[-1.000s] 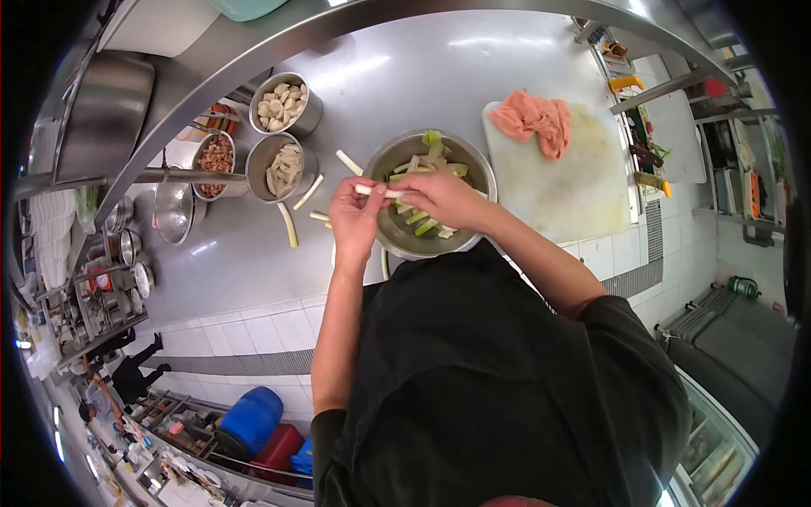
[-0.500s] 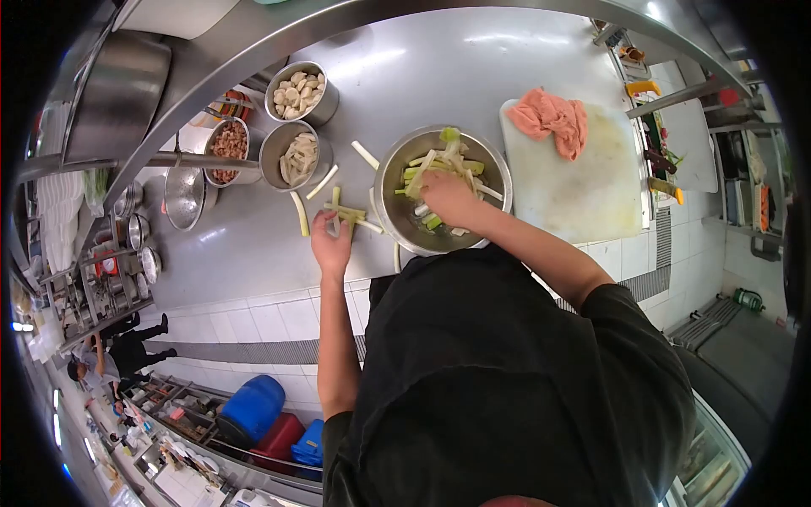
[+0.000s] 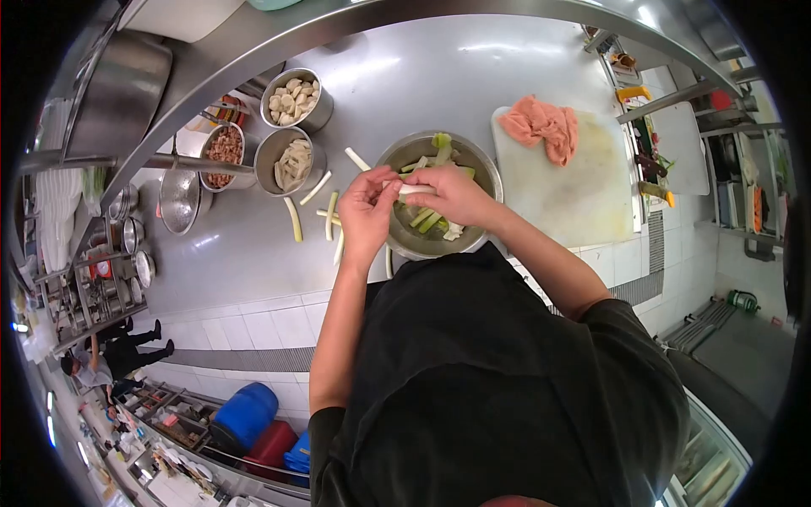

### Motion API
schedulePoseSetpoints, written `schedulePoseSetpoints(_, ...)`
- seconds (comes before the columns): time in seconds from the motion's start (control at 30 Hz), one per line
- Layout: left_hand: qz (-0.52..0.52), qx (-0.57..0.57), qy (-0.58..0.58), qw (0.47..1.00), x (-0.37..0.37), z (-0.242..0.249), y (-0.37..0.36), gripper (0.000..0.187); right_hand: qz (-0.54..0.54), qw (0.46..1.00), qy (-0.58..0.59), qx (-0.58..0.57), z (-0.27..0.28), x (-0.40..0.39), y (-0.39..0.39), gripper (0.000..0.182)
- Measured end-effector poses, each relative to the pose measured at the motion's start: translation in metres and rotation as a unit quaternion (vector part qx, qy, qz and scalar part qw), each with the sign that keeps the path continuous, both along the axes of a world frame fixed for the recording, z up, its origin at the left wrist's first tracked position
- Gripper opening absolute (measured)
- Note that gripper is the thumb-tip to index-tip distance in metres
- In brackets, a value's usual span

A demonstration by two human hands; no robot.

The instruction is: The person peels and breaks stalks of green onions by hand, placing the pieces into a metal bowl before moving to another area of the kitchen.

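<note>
Both of my hands meet over the left rim of a steel bowl (image 3: 486, 173) that holds several pale green and white vegetable stalks. My left hand (image 3: 367, 211) and my right hand (image 3: 452, 193) together grip one whitish stalk (image 3: 414, 189) lying across between them. Several more stalks (image 3: 331, 216) lie loose on the steel counter just left of the bowl.
A white cutting board (image 3: 583, 190) with a pink cloth (image 3: 541, 127) lies right of the bowl. Three steel tubs (image 3: 291, 165) of food and a ladle-like strainer (image 3: 179, 198) stand at the left. A steel rail (image 3: 253, 51) arches above. Other people stand far below left.
My left hand came back from the loose stalks on the counter to the bowl's rim. My right hand lifted a stalk out of the bowl, and both hands now hold it.
</note>
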State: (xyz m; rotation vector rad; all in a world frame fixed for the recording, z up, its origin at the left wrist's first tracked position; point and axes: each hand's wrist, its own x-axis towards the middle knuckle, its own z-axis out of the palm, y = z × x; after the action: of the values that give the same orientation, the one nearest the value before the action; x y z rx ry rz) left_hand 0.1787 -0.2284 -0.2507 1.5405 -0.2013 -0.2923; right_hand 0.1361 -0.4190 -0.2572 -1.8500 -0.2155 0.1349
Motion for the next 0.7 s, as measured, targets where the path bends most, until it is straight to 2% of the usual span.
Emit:
schedulePoseSetpoints(0.07,-0.002,0.024,-0.017,1.000,0.001,0.004,0.004,0.019,-0.043,0.999,0.012,0.018,-0.007,-0.002,0.010,0.025)
schedulePoseSetpoints(0.13,-0.002,0.032,-0.020,0.999,0.002,0.008,0.007,0.016,-0.100,0.992,-0.048,0.054,-0.005,-0.003,0.014,0.026)
schedulePoseSetpoints(0.27,0.011,0.028,0.000,1.000,0.004,0.014,0.007,0.011,-0.096,0.993,-0.053,0.051,-0.001,-0.005,0.015,0.023)
schedulePoseSetpoints(0.3,0.012,0.027,-0.001,1.000,0.005,0.012,0.009,0.011,-0.091,0.995,-0.025,0.042,0.001,-0.005,0.013,0.020)
schedulePoseSetpoints(0.37,-0.032,-0.002,0.029,0.999,0.005,0.009,0.012,0.012,-0.085,0.996,0.004,0.033,0.003,-0.002,0.011,0.018)
schedulePoseSetpoints(0.47,-0.084,0.021,0.062,0.994,0.002,0.012,0.012,0.011,-0.102,0.994,0.009,0.043,0.003,0.002,0.012,0.017)
schedulePoseSetpoints(0.53,-0.064,-0.001,0.067,0.996,0.000,0.009,0.017,0.010,-0.188,0.976,-0.026,0.105,-0.002,0.001,0.014,0.015)
schedulePoseSetpoints(0.57,-0.043,-0.022,0.070,0.996,0.000,0.008,0.021,0.009,-0.187,0.977,-0.026,0.105,0.002,0.003,0.007,0.015)
schedulePoseSetpoints(0.63,-0.010,-0.014,0.062,0.998,0.002,0.003,0.040,0.009,-0.182,0.972,0.065,-0.137,0.011,0.006,-0.017,0.020)
schedulePoseSetpoints(0.67,0.018,-0.005,0.055,0.998,0.001,-0.001,0.052,0.010,-0.180,0.972,0.068,-0.136,0.001,0.002,-0.025,0.020)
schedulePoseSetpoints(0.7,0.061,0.007,0.039,0.997,-0.002,-0.006,0.063,0.010,-0.184,0.932,-0.072,-0.304,-0.011,-0.003,-0.030,0.024)
